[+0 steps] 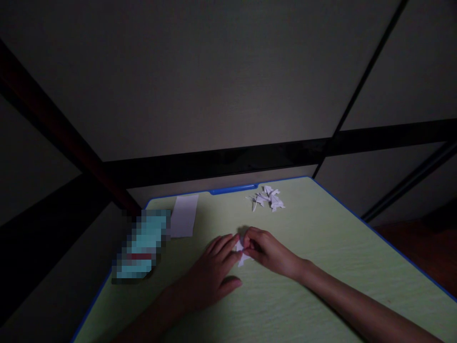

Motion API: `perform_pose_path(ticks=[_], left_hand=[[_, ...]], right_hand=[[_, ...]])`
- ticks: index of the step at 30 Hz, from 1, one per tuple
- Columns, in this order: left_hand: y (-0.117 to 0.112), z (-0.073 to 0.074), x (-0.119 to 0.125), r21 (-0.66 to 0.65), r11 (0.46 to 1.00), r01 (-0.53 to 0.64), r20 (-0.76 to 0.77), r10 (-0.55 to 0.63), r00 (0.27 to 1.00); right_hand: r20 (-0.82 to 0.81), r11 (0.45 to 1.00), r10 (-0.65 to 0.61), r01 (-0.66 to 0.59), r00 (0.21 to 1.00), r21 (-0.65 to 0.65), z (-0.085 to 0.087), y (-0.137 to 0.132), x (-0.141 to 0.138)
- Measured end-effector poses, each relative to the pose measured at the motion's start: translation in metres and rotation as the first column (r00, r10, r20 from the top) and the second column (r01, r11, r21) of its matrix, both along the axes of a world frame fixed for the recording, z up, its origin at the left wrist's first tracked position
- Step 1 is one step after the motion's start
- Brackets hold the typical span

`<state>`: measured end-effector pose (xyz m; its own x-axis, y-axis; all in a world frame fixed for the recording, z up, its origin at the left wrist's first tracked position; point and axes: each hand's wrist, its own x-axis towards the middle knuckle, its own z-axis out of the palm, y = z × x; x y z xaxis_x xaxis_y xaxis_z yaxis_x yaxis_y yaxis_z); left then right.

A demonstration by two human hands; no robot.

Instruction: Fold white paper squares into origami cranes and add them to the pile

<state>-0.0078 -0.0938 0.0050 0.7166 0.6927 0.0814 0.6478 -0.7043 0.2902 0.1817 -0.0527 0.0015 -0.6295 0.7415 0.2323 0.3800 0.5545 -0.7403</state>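
A small piece of folded white paper point(243, 260) lies on the pale green table between my hands, partly covered by fingers. My left hand point(218, 267) rests flat from the left, its fingers stretched out and the fingertips on the paper's left edge. From the right, my right hand point(263, 248) pinches the paper between thumb and curled fingers. The exact fold under the fingers is hidden. Beyond the hands, several small folded paper figures point(275, 202) sit in a loose cluster.
A white paper sheet point(184, 216) lies at the back left of the green table point(321, 238). Beside it, at the left edge, is a blurred-out turquoise item point(144, 243). A blue handle point(233, 189) marks the far rim, close to a grey panelled wall point(214, 85).
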Motion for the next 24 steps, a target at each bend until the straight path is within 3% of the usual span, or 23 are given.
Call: perform_pose_path(ticks=[8,15,24], left_hand=[[-0.0002,-0.0004,-0.0008,0.017,1.000,0.001,-0.041,0.000,0.999],[-0.0007,0.0020,0.0001,0.006,1.000,-0.007,-0.036,0.007,0.999],[-0.0011,-0.0006,0.0003,0.030,1.000,-0.009,-0.065,0.010,0.998]], right_hand=[[-0.014,0.998,0.047,-0.047,0.999,-0.034,0.0038,-0.0002,0.0050],[0.088,0.997,-0.077,0.079,0.993,-0.020,0.0067,-0.0024,0.0072],[0.088,0.995,-0.076,0.081,0.993,-0.055,0.0018,-0.0001,0.0070]])
